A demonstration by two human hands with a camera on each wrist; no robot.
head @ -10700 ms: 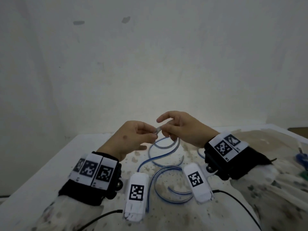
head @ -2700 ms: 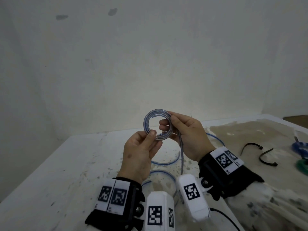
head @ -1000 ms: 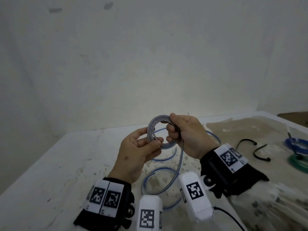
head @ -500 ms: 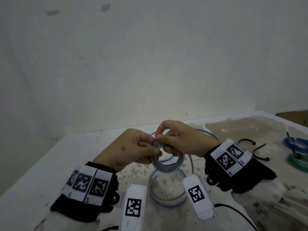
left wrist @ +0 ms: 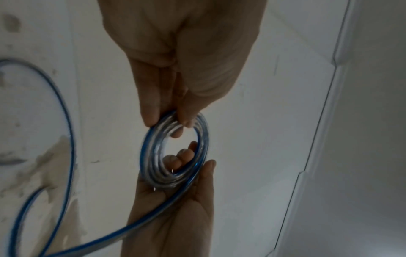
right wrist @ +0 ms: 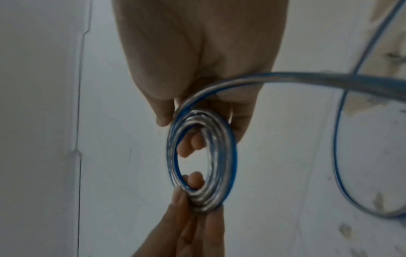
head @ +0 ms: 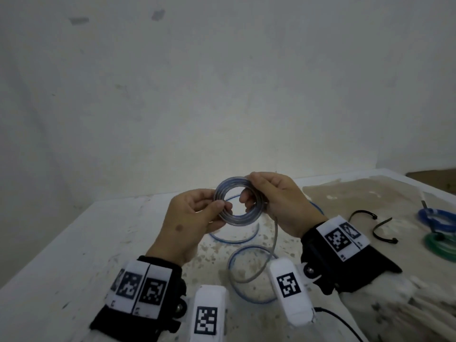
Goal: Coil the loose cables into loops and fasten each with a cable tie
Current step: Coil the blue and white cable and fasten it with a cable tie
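- Centre of the head view, held up off the table (head: 61, 255): coil (head: 238, 201) of clear cable with a blue stripe, several turns stacked, ring facing the camera.
- Pinched on its left edge by the left hand (head: 191, 218), thumb in front and fingers behind, so a tight hold on the turns.
- Gripped on its right edge by the right hand (head: 278, 201), thumb over the top front, fingers poking through the ring from behind. Also clamped on the coil, not slack.
- Same story from the left wrist view: coil (left wrist: 175, 151) squeezed from above by the left hand (left wrist: 175, 69), right hand (left wrist: 173, 208) cupping it from below.
- Key bit: loose tail (head: 275, 233) leaves the coil at its lower right, right by the right palm, and drops straight down to the table.
- Down there, still sprawled in a couple of big curves (head: 249, 275) low centre of frame, so more winding to do, probably.
- Tail on the right-hand side, so guessing right hand feeds the next wrap while left just keeps the stack pinched.
- Right wrist view agrees: tail (right wrist: 307, 80) peeling off the top of the coil (right wrist: 201, 161) and sweeping out to the right edge of the frame.
- Black cable ties (head: 377, 228) lying at right of frame, well apart from the hands, nearer the right one. Not needed yet by the look of it.
- Two finished-looking coils, blue (head: 436, 219) and green (head: 441, 243), at the far right edge.
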